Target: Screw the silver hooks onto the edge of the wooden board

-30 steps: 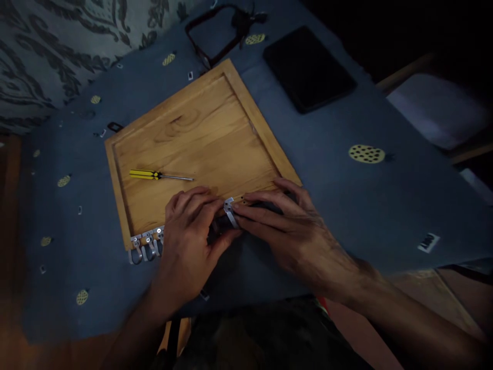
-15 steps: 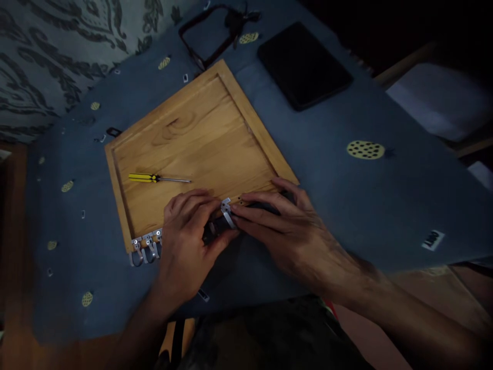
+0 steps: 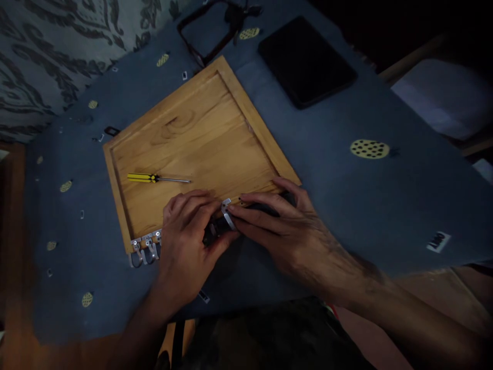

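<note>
A metal hook point(image 3: 228, 214) sits at the near edge of a shallow wooden panel with a raised rim point(image 3: 262, 123). My left hand point(image 3: 185, 241) curls around that edge beside the hook, its thumb at the hook's lower end. From the right, my right hand point(image 3: 288, 221) reaches in, fingers extended and fingertips pressed against the hook. Small dark holes show in the wood near them. More metal hooks point(image 3: 148, 246) are fixed along the edge at the left corner, partly hidden by my left hand. A yellow-and-black screwdriver point(image 3: 142, 178) lies inside the panel.
A blue tablecloth point(image 3: 327, 205) with pineapple prints covers the table. Behind the panel lie a black tablet-like slab point(image 3: 304, 61) and a dark frame-shaped item point(image 3: 192, 43). A small dark loop point(image 3: 112, 131) rests by the left corner. Patterned fabric point(image 3: 57, 56) borders the back left.
Both hands stay at the same hook with almost no movement; the right fingertips have slid slightly left onto it. The view has shifted a little.
</note>
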`<state>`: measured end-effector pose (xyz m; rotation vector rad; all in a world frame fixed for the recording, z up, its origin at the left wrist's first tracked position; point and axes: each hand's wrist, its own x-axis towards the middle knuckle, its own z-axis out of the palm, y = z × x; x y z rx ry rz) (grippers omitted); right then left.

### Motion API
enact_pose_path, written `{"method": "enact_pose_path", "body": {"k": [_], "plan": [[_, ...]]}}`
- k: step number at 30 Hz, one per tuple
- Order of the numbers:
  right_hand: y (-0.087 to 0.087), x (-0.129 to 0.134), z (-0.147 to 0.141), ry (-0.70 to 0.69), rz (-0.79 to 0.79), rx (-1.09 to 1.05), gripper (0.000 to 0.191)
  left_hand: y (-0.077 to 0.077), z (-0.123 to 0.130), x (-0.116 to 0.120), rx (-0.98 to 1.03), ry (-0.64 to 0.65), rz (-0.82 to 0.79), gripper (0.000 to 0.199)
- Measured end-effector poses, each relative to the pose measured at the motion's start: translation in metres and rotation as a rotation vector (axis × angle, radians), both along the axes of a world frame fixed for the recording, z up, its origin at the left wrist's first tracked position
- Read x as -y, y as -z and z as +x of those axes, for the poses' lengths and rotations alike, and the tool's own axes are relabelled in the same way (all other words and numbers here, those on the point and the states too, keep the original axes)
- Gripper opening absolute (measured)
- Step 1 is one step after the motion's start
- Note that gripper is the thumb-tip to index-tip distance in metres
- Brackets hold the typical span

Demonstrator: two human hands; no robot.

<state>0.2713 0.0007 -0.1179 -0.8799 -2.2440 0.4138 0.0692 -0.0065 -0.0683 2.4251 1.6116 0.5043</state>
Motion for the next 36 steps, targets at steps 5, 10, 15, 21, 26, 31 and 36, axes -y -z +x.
{"method": "enact_pose_path", "body": {"k": [5,10,15,21,26,31,36], "plan": [[-0.003,-0.002,0.000,-0.002,0.046,0.054,0.032,0.000,-0.001,0.000,-0.007,0.008,0.004,0.032],[-0.004,-0.003,0.000,0.007,0.071,0.057,0.031,0.001,0.000,0.000,-0.014,0.007,0.007,0.033],[-0.005,-0.004,0.000,-0.007,0.060,0.049,0.028,0.001,-0.001,0.000,-0.020,0.016,0.016,0.032],[-0.004,-0.003,-0.001,0.014,0.046,0.043,0.028,0.001,0.000,0.001,-0.020,-0.004,0.001,0.034],[-0.003,-0.003,0.001,0.006,0.034,0.052,0.032,0.001,0.000,0.002,-0.038,-0.006,0.005,0.033],[-0.003,-0.002,0.000,-0.019,0.017,0.068,0.034,-0.005,0.000,0.003,-0.053,-0.021,-0.013,0.046],[0.011,-0.002,0.002,0.011,0.051,0.053,0.054,-0.022,-0.001,0.010,0.045,-0.063,-0.013,0.036]]}}
